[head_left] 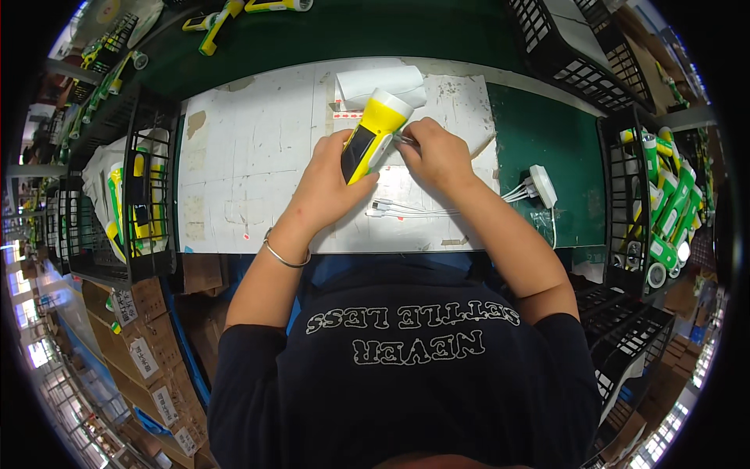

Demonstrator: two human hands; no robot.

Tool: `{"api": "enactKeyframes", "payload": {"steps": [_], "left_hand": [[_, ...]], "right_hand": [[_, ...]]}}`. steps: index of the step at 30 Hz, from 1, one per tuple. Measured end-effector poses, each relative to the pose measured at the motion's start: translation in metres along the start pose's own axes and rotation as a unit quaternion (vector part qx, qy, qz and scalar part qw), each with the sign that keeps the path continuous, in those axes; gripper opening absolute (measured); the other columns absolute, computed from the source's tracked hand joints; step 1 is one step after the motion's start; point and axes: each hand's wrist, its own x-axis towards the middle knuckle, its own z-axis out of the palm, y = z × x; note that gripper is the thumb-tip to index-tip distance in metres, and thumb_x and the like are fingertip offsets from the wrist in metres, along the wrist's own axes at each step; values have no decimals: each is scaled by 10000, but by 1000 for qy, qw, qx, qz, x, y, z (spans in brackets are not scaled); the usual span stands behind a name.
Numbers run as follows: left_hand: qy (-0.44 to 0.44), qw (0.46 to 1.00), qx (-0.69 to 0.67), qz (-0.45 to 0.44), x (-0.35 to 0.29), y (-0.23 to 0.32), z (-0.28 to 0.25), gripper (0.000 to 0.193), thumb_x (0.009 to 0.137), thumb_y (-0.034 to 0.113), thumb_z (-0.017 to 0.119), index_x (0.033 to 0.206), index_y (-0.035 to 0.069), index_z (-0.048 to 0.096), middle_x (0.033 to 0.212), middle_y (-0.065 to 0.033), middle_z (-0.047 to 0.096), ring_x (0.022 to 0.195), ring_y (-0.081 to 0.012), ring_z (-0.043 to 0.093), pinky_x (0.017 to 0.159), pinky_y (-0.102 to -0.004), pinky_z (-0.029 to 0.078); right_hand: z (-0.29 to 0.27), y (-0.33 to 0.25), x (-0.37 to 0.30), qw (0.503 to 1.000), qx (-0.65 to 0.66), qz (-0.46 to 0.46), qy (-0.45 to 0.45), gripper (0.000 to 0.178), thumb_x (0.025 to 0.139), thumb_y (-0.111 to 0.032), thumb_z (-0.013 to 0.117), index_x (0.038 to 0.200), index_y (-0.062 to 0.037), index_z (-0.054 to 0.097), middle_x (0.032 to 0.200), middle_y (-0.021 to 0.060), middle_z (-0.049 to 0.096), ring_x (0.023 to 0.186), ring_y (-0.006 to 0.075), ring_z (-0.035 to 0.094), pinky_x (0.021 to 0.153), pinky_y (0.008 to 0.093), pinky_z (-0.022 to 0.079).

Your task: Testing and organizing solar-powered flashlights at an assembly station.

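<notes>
A yellow flashlight (384,117) with a pale head, a black panel and a grey strip along its side is tilted over the white work board (258,156). My left hand (324,181) is closed around its body, with the thumb across the lower end. Against the flashlight's right side, my right hand (439,156) pinches something small and greyish, mostly hidden by the fingers. White charging cables (414,209) with their plugs bunched lie below the hands and pass under my right forearm. They run to a white charger block (542,186) on the right.
Behind the flashlight lies a curled white sheet (383,84). Black crates stand on both sides; the left crate (148,262) and right crate (625,270) hold yellow and green flashlights. More flashlights (223,19) lie on the green surface at the far left. Another black crate (582,82) sits far right.
</notes>
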Motion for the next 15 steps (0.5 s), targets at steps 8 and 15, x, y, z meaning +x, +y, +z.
{"api": "enactKeyframes", "payload": {"steps": [8, 15], "left_hand": [[41, 999, -20, 22, 7, -3, 12, 610, 712, 187, 689, 1219, 6, 403, 1089, -209, 462, 1003, -339, 501, 890, -370, 412], [73, 995, 22, 63, 3, 11, 21, 632, 698, 146, 717, 1239, 24, 413, 1069, -160, 459, 982, -279, 506, 840, -343, 439]], "right_hand": [[-37, -4, -9, 905, 410, 57, -101, 231, 838, -229, 632, 866, -1, 611, 743, 7, 597, 688, 47, 516, 629, 206, 424], [-45, -4, -16, 912, 393, 75, -92, 226, 813, -240, 651, 796, -17, 619, 682, -10, 583, 614, 40, 496, 549, 201, 398]]}}
